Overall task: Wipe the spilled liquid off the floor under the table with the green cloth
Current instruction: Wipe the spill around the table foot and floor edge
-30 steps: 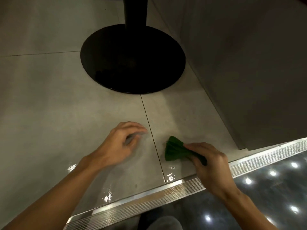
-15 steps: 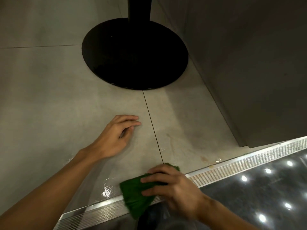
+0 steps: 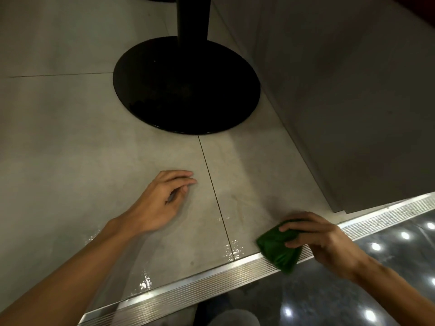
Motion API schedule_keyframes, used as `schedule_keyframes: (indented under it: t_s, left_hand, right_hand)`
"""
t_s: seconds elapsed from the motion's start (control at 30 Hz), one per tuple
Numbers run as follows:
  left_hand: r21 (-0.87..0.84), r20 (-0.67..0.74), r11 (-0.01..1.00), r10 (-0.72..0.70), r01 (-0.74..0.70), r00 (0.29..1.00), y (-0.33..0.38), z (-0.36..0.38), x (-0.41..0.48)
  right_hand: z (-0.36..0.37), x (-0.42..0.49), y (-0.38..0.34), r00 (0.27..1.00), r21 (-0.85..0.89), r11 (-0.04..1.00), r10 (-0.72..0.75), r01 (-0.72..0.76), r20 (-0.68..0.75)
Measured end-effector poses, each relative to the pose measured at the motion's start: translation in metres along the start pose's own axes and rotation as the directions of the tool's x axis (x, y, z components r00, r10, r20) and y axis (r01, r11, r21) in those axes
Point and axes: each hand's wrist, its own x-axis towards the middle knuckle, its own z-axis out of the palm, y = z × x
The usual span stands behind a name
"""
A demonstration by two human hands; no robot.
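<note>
Fingers (image 3: 299,225) pinching crumpled green cloth (image 3: 275,251), ribbed strip (image 3: 188,288)

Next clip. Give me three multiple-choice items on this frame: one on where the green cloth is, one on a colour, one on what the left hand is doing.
1. Where does the green cloth lie?
A. on a chair
B. in a bucket
C. across the edge of the floor tile and the metal strip

2. What colour is the round table base?
A. black
B. white
C. silver

3. The left hand is:
A. gripping a bottle
B. holding nothing, fingers loosely curled
C. pressing a sponge

Answers: 1 C, the right hand grips it where the tile meets the strip; 2 A, the disc is plainly black; 3 B, nothing shows between its fingers.
</note>
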Motion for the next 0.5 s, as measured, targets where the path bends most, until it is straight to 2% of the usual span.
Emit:
schedule_keyframes:
  t_s: [0.1, 0.2, 0.27, 0.33, 0.4, 0.5]
  left_hand:
    - [0.004, 0.0, 1.0, 0.002, -0.002, 1.0, -0.001, 0.001, 0.0]
    - [0.006, -0.01, 1.0, -0.001, 0.001, 1.0, 0.001, 0.004, 0.002]
    - [0.031, -0.016, 1.0, 0.0, 0.0, 1.0, 0.002, 0.005, 0.004]
    - [0.064, -0.015, 0.998, 0.009, -0.008, 1.0, 0.003, 0.007, 0.008]
    - [0.062, -0.021, 0.998, -0.002, 0.003, 1.0, 0.004, 0.007, 0.011]
    - [0.047, -0.037, 0.999, -0.024, 0.026, 0.999, 0.005, 0.007, 0.013]
  right_hand:
    - [-0.005, 0.011, -0.005, 0.976, 0.072, 0.988, 0.145, -0.135, -0.164]
    - [0.003, 0.044, -0.026, 0.932, 0.121, 0.982, 0.177, -0.146, -0.315]
    - [0.015, 0.073, -0.038, 0.92, 0.177, 0.977, 0.174, -0.117, -0.352]
    - [0.029, 0.099, -0.04, 0.938, 0.186, 0.979, 0.14, -0.083, -0.318]
    - [0.039, 0.116, -0.038, 0.97, 0.141, 0.986, 0.118, -0.089, -0.212]
    - [0.053, 0.116, -0.034, 0.995, -0.122, 0.987, 0.103, -0.103, -0.004]
